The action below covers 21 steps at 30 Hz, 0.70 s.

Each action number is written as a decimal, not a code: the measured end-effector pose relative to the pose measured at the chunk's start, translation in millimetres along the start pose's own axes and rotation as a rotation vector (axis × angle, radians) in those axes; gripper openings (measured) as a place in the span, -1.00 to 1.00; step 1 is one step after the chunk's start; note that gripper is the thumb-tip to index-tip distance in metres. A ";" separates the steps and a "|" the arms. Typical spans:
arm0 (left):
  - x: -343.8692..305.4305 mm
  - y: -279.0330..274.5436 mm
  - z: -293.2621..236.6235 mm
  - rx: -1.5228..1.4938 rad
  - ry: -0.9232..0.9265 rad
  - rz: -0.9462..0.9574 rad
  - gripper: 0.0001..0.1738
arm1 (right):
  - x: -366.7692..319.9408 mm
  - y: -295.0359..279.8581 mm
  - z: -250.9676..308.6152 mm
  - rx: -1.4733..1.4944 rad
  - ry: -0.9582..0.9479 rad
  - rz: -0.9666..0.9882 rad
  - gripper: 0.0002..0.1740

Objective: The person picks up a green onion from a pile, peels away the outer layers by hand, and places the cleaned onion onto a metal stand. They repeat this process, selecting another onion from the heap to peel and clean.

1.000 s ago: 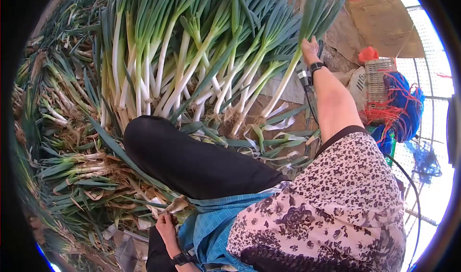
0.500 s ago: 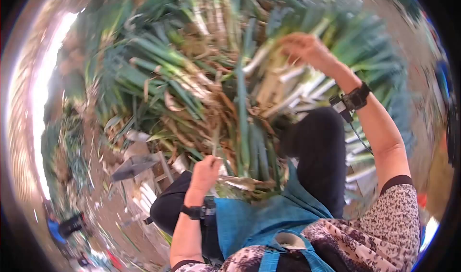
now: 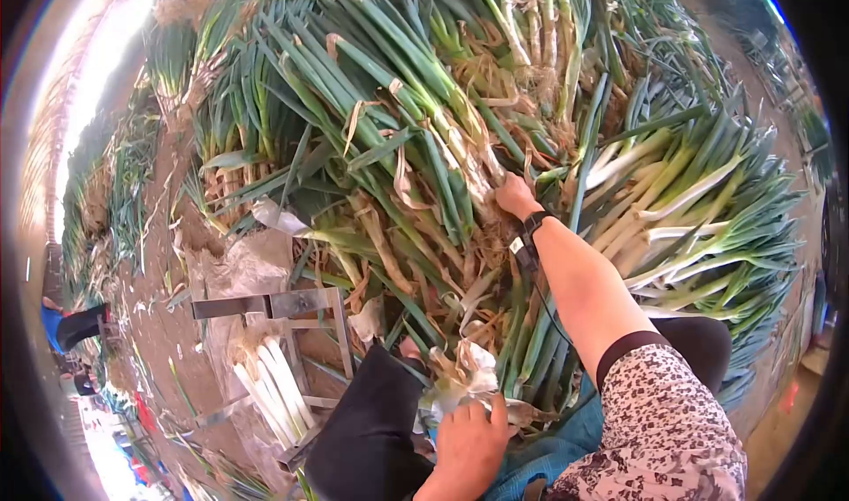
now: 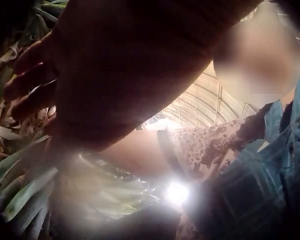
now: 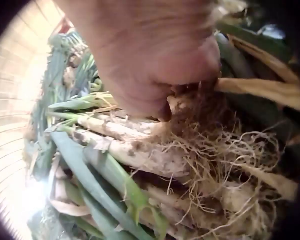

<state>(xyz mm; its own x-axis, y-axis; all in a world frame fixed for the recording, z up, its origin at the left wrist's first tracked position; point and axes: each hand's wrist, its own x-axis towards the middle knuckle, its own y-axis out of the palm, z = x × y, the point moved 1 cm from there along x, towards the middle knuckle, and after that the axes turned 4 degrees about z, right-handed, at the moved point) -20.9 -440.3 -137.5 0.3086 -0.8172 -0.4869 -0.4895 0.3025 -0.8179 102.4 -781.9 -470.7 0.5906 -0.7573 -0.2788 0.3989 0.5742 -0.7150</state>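
Note:
My right hand (image 3: 516, 196) reaches into a heap of unpeeled green onions (image 3: 389, 138) with brown dry skins. Its fingers curl round the base of a green onion (image 5: 140, 135) in the right wrist view, just above a tangle of pale roots (image 5: 225, 165). Low over the lap, my left hand (image 3: 473, 443) holds nothing, its fingers loosely bent beside a torn pale husk (image 3: 478, 368). The left wrist view shows those fingers (image 4: 32, 82) spaced apart, dark against the light.
Cleaned green onions (image 3: 690, 209) with white stems lie fanned out at the right. A metal frame (image 3: 301, 306) stands left of the knee, by white stems (image 3: 274, 390) with roots. More bundles (image 3: 177, 68) lie at the far left.
The right hand has let go of a cleaned green onion in the right-hand row and come across to the unpeeled heap. The head view has swung left. The left hand still holds nothing.

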 end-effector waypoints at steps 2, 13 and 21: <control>-0.5 0.2 -1.9 -0.200 -0.034 0.139 -0.39 | 4.6 -9.5 5.3 -0.452 -0.374 0.259 -0.67; 95.2 4.2 40.1 -1.276 -0.133 -0.438 -0.25 | -282.4 -137.1 54.2 0.184 0.276 1.100 -0.64; 190.5 90.2 28.2 -2.164 -0.370 -0.208 -0.58 | -454.6 -197.5 30.7 0.134 0.046 1.047 -0.38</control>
<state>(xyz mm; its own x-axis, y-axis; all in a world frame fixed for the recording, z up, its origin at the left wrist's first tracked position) 16.8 -554.8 -312.7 0.4295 -0.5743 -0.6969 -0.2522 -0.8173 0.5181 -223.3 -541.5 -183.1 0.6590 0.1264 -0.7414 -0.2185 0.9754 -0.0279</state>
